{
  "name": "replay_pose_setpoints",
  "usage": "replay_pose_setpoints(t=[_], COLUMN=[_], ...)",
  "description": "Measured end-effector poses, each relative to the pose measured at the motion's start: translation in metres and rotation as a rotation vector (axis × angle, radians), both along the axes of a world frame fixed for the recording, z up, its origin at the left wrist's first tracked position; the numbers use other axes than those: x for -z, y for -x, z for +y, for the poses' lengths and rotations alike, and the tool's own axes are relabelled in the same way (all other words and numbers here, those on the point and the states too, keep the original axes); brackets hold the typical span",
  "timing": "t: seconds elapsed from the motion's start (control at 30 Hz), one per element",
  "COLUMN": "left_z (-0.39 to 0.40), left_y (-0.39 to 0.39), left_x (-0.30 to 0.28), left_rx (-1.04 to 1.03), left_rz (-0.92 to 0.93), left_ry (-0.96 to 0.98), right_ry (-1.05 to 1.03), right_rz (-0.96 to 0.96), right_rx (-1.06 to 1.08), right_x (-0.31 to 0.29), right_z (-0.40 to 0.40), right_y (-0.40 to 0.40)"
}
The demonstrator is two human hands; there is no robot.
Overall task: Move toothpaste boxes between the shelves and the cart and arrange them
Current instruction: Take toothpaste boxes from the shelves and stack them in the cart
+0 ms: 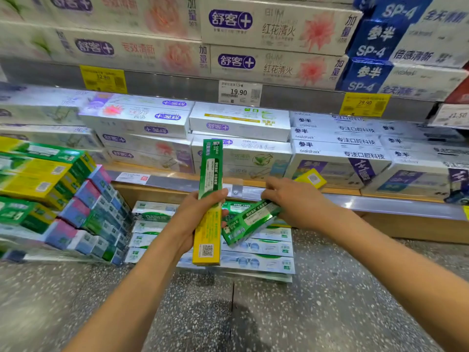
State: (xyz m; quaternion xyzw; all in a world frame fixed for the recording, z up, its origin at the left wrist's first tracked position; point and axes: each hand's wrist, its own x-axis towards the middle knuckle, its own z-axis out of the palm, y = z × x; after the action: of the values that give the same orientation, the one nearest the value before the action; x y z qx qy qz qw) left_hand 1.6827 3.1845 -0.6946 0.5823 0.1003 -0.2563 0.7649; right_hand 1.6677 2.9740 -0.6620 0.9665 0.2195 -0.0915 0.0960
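My left hand (195,219) grips a long green and yellow toothpaste box (209,199) around its middle and holds it upright in front of the shelves. My right hand (291,199) holds a second green toothpaste box (250,222) by its upper end; that box tilts down to the left above a low stack of white and green toothpaste boxes (258,250) on the bottom shelf level. A small yellow box end (311,179) shows just behind my right hand.
A pile of green, yellow, pink and blue boxes (63,196) fills the left. White boxes fill the middle shelf (241,123) and top shelf (279,29), with price tags (239,92) on the rail. Speckled floor (228,313) lies below.
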Motion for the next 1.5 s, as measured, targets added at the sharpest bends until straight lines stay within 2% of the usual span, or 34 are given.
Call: replay_pose_setpoints(t=[0.1, 0.27, 0.33, 0.4, 0.5, 0.67, 0.73, 0.8, 0.83, 0.87, 0.9, 0.93, 0.97, 1.0, 1.03, 1.3, 1.5], left_z=[0.000, -0.003, 0.004, 0.015, 0.033, 0.065, 0.084, 0.105, 0.117, 0.128, 0.138, 0.147, 0.156, 0.163, 0.170, 0.205, 0.210], left_y=[-0.004, 0.006, 0.011, 0.009, -0.002, -0.009, -0.003, 0.004, 0.009, 0.015, 0.019, 0.023, 0.027, 0.032, 0.036, 0.102, 0.198], left_x=[-0.011, -0.040, -0.054, -0.068, -0.088, -0.146, -0.187, -0.235, -0.263, -0.293, -0.322, -0.352, -0.383, -0.416, -0.448, -0.704, -0.834], left_rx=[0.032, 0.119, 0.138, 0.089, 0.018, -0.128, -0.226, -0.317, -0.355, -0.382, -0.402, -0.425, -0.443, -0.459, -0.480, -0.626, -0.750], left_rz=[-0.038, -0.050, -0.041, -0.068, -0.199, -0.222, -0.192, -0.180, -0.174, -0.171, -0.176, -0.187, -0.206, -0.225, -0.241, -0.380, -0.491], left_ry=[0.000, 0.079, 0.207, 0.342, 0.447, 0.398, 0.332, 0.258, 0.248, 0.241, 0.230, 0.209, 0.187, 0.169, 0.154, 0.083, -0.028], right_ry=[0.102, -0.014, -0.024, -0.036, -0.035, -0.131, -0.220, -0.422, -0.623, -0.875, -1.155, -1.361, -1.483, -1.516, -1.517, -1.585, -1.543], right_rz=[-0.058, -0.262, -0.366, -0.437, -0.529, -0.556, -0.601, -0.626, -0.540, -0.369, -0.136, 0.182, 0.521, 0.776, 0.909, 1.069, 1.095], right_rx=[-0.166, -0.511, -0.607, -0.674, -0.761, -0.940, -0.948, -0.733, -0.535, -0.294, -0.044, 0.173, 0.341, 0.415, 0.430, 0.212, 0.001], right_x=[-0.048, -0.098, -0.111, -0.123, -0.135, -0.184, -0.214, -0.246, -0.268, -0.296, -0.325, -0.359, -0.393, -0.423, -0.453, -0.705, -0.835], right_z=[-0.002, 0.024, 0.039, 0.053, 0.068, 0.105, 0.124, 0.147, 0.163, 0.181, 0.198, 0.217, 0.234, 0.249, 0.261, 0.318, 0.344], right_y=[-0.003, -0.005, -0.005, -0.011, -0.033, -0.067, -0.075, -0.079, -0.076, -0.071, -0.066, -0.061, -0.057, -0.055, -0.054, -0.006, 0.075])
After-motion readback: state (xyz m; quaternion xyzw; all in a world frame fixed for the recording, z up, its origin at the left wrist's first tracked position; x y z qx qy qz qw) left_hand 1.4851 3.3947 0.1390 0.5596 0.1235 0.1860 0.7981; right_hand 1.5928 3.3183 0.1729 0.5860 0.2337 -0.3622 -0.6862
